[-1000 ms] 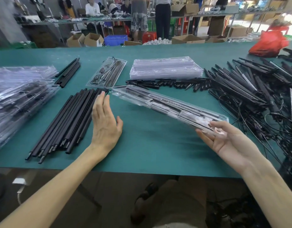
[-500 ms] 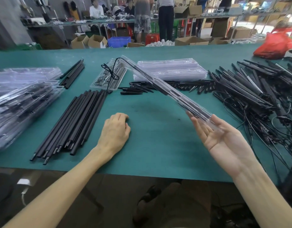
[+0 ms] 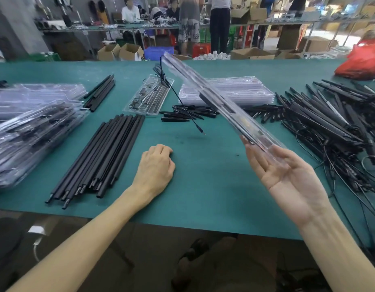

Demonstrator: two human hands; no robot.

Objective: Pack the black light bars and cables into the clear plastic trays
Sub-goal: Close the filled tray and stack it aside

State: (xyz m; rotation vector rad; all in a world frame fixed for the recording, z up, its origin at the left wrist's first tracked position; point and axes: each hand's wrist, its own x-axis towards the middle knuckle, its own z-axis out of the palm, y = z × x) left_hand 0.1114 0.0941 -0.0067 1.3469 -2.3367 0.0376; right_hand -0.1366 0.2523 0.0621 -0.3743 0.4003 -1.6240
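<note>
Right hand [image 3: 287,178], fingers [image 3: 256,163] straight, is holding up a filled tray [image 3: 224,106], cable [image 3: 180,102] dangling; left hand [image 3: 155,167] is resting curled, empty. Tucking the cable probably follows.

The left hand [image 3: 156,167] lies palm down near centre, fingers curled under in a loose fist, gripping nothing. The right hand [image 3: 287,178] is raised at right, palm up, fingers straight.

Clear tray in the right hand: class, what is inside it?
A black light bar shows through the clear tray; a black cable dangles out. Glare hides any other contents.
</note>
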